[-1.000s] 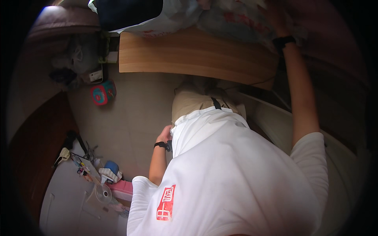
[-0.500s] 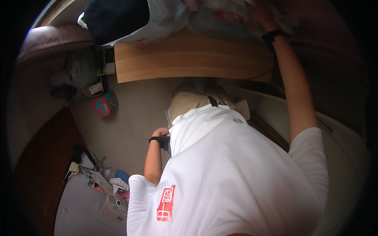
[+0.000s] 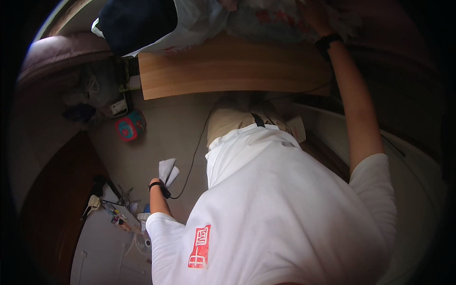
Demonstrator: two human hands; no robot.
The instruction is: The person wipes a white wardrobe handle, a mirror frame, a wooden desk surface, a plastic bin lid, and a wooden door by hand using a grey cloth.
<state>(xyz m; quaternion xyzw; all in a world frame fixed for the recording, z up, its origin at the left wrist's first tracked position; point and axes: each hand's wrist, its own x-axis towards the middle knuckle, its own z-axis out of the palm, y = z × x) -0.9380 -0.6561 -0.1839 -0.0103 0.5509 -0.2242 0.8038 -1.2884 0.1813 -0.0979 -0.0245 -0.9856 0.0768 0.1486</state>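
My left hand (image 3: 156, 181) is out to the left of my body, a black band around its wrist. A light-grey folded cloth (image 3: 167, 170) sticks out from it, and the hand is closed on it; the fingers themselves are mostly hidden. A thin black cable runs from that wrist toward my trousers. At the far right, my right hand (image 3: 314, 18) reaches onto a white plastic bag (image 3: 270, 23) with red print. It is dim there, and I cannot make out whether its fingers grip the bag.
The bags and a dark-blue bag (image 3: 137, 23) stand on a wooden tabletop (image 3: 228, 73) ahead of me. On the floor to the left lies a red and teal box (image 3: 129, 127). Behind it, a white surface (image 3: 102, 251) carries pens, a tape roll (image 3: 142, 242) and small clutter.
My left hand has moved left, away from my hip, and the grey cloth has come into view with it. My right hand stays at the plastic bag.
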